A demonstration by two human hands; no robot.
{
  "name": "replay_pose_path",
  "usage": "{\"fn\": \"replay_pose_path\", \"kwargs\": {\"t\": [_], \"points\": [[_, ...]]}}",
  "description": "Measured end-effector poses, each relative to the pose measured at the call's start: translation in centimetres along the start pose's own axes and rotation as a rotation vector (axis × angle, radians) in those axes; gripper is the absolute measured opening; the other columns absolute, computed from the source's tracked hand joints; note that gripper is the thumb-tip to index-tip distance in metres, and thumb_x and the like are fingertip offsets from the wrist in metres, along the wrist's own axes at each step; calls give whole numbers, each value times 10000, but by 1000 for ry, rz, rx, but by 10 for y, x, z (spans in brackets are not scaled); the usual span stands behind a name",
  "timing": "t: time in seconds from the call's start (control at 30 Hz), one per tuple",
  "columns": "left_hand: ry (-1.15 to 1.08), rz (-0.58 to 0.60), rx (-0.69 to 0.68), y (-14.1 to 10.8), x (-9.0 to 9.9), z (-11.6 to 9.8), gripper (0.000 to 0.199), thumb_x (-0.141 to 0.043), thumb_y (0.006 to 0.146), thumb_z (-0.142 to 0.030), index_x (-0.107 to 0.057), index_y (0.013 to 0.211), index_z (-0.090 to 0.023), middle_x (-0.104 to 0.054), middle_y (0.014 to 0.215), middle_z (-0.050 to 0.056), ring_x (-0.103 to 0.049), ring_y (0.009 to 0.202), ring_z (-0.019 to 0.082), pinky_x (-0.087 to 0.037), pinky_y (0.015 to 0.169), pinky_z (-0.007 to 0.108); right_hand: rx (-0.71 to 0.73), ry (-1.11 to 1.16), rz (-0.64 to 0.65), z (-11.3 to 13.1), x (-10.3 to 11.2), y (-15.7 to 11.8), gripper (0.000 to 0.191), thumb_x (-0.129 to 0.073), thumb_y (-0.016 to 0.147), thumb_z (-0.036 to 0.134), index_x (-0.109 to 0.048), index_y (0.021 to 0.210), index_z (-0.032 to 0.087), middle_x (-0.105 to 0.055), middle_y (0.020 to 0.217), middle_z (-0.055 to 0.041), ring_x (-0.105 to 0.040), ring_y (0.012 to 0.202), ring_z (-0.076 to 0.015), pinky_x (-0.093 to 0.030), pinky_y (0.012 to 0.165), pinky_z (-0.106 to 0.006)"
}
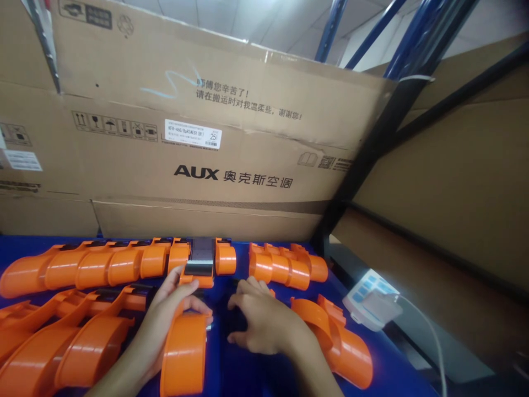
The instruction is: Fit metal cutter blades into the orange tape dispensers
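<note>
My left hand is wrapped round an orange tape dispenser, whose curved body hangs below the fingers. A dark grey plate with a toothed metal edge stands at the dispenser's upper end, above my left thumb. To the right, my right hand is over the blue surface, fingers curled and apart, with nothing visible between them. Part of an orange piece shows just behind its fingers. More orange dispensers lie close by, such as one right of my right wrist.
Orange dispensers form a row along the back of the blue table, with others at the front left. Behind stands a large cardboard box. A black post and a white device with a cable are at the right.
</note>
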State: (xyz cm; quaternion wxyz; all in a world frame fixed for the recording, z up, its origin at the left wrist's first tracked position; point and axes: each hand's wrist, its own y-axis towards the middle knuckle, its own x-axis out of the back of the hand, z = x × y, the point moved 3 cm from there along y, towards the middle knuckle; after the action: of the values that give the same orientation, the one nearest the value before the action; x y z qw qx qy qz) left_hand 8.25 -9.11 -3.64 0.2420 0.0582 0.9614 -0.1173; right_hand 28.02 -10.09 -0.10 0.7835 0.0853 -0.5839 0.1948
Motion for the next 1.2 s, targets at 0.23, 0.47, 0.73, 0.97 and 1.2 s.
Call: {"fn": "replay_pose_path", "kwargs": {"t": [0.23,0.47,0.73,0.97,1.2], "points": [[8,-16,-34,-1,-2,-6,420,-776,829,-358,-507,1145,-294,-729,627,7,-719,581,237,-545,534,293,104,111,-148,-2,10,2,275,-825,760,232,-671,988,228,-659,1009,-41,-589,979,-250,-451,845,-346],[33,-4,-82,-3,-6,-7,372,-764,844,-328,-534,1131,-273,-734,652,-6,-700,547,190,-548,543,266,38,253,-296,-18,19,7,188,-553,848,50,-597,851,232,-569,654,45,-547,624,-154,-381,604,-256],[53,20,-63,2,1,-2,482,-768,837,-368,-503,1227,-269,-740,616,20,-684,522,213,-525,494,266,51,872,-589,-31,27,12,76,-556,930,266,-488,902,245,-645,826,7,-691,784,-197,-556,724,-331],[32,-12,-81,0,0,-7,597,-793,815,-368,-444,1290,-272,-736,593,18,-688,530,224,-534,497,271,19,1073,-753,-34,25,18,288,-701,894,458,-644,1032,212,-670,860,-11,-645,630,-140,-522,538,-246],[28,-24,-86,-2,0,-10,659,-763,836,-373,-386,1365,-261,-728,580,8,-680,516,225,-522,484,268,12,1070,-811,-34,28,15,340,-811,814,427,-735,1066,210,-718,930,-49,-655,841,-211,-560,777,-348]]}}
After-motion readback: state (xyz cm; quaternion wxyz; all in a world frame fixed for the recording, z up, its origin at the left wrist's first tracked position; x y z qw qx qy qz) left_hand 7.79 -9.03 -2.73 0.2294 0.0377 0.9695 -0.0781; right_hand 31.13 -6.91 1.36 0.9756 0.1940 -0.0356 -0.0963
